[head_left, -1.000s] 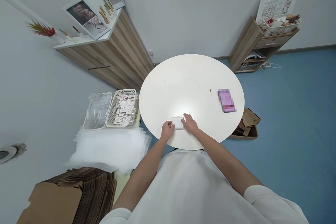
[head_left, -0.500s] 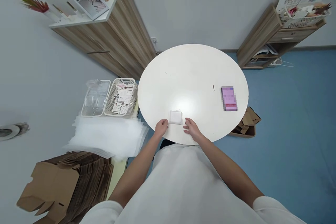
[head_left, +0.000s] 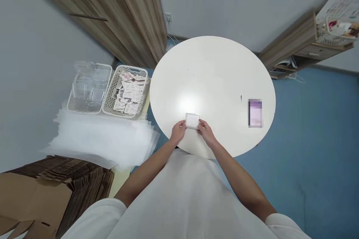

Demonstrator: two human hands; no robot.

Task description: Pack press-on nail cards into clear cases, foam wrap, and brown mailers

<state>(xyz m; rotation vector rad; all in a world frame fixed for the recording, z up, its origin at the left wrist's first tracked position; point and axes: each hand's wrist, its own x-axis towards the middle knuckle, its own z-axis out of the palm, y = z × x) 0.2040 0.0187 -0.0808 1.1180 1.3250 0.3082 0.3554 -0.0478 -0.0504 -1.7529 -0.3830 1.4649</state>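
Note:
A small white square packet (head_left: pixel 192 120) lies near the front edge of the round white table (head_left: pixel 213 71). My left hand (head_left: pixel 178 133) grips the packet's left side with its fingertips. My right hand (head_left: pixel 205 131) pinches its right side. Both hands rest low on the tabletop close to my body. A purple rectangular object (head_left: pixel 255 113) lies at the table's right edge, far from both hands.
Left of the table stand a white basket of small paper sachets (head_left: pixel 127 92) and a clear plastic tray (head_left: pixel 89 87). A stack of translucent white sheets (head_left: pixel 103 140) and flattened cardboard boxes (head_left: pixel 53 190) lie below them. Wooden cabinets stand at the back left and back right.
Both hands had pulled back from the packet half a second ago; now they have closed on its two sides again. The camera has tilted further down.

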